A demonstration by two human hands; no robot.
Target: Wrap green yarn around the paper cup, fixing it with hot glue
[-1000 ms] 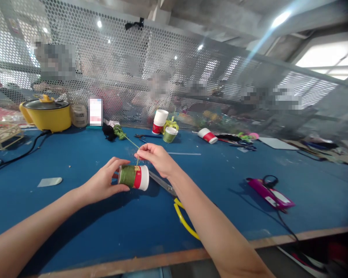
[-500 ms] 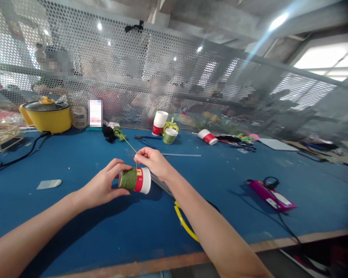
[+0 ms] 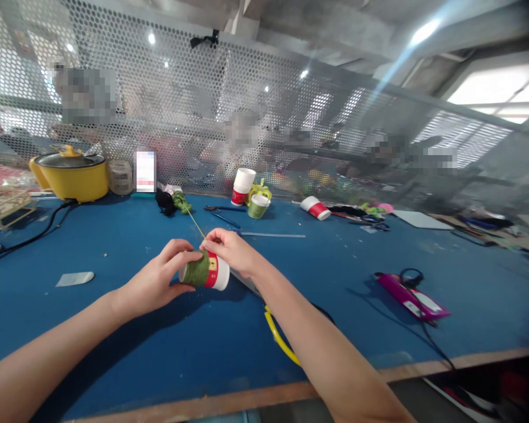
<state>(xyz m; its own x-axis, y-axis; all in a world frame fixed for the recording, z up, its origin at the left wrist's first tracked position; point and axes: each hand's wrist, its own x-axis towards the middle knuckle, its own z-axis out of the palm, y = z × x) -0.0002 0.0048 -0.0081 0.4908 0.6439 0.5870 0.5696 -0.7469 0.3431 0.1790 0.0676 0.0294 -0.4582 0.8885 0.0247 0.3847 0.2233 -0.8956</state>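
My left hand (image 3: 163,276) grips a red and white paper cup (image 3: 220,274) lying on its side in the air, its rim toward the right. Green yarn (image 3: 197,271) is wound around the cup's base half. At the cup's upper edge my right hand (image 3: 227,249) is closed, pinching the yarn strand (image 3: 196,224). That strand runs taut back to a green yarn bundle (image 3: 181,202) near the mesh screen. Under my right forearm lies a tool with yellow handles (image 3: 278,338), partly hidden.
Behind stand stacked paper cups (image 3: 243,185) and a green-wrapped cup (image 3: 258,206); another cup (image 3: 315,208) lies tipped over. Pliers (image 3: 224,210) are near them. A yellow electric pot (image 3: 73,177) sits at left, a purple packet (image 3: 408,296) at right. A perforated screen (image 3: 176,106) closes the back.
My right hand has come down and slightly left, closer to the cup, bringing the yarn against it. The cup has turned slightly in my left hand.
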